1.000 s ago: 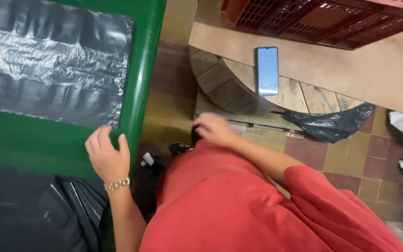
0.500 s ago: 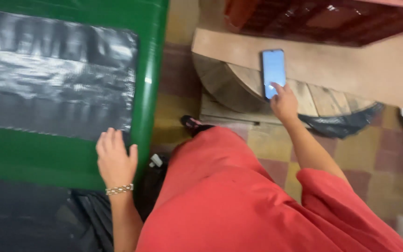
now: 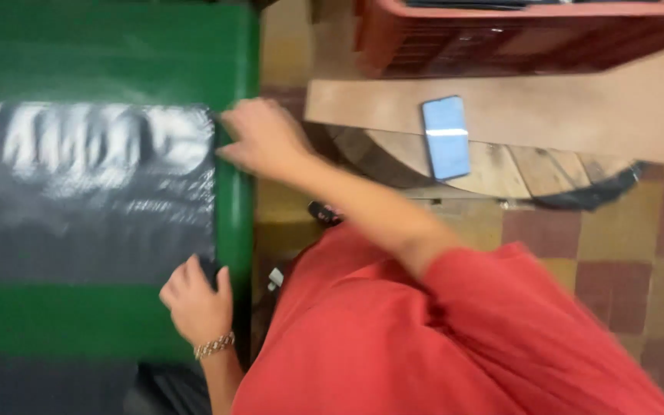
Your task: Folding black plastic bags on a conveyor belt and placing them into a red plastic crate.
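Observation:
A black plastic sheet (image 3: 86, 192) lies flat across a green table (image 3: 117, 54). My left hand (image 3: 194, 300), with a bracelet on the wrist, pinches the sheet's near right corner at the table's edge. My right hand (image 3: 259, 138) reaches across and grips the sheet's far right corner. My red sleeve and shirt fill the lower right of the view.
A phone (image 3: 447, 137) with a lit screen rests on a wooden bench (image 3: 578, 115) to the right. A red plastic crate (image 3: 516, 38) stands behind it. A dark bag (image 3: 593, 196) lies under the bench on the tiled floor (image 3: 616, 253).
My right hand left the phone and swung left to the sheet's far corner. My left hand shifted from the table's edge onto the sheet's near corner.

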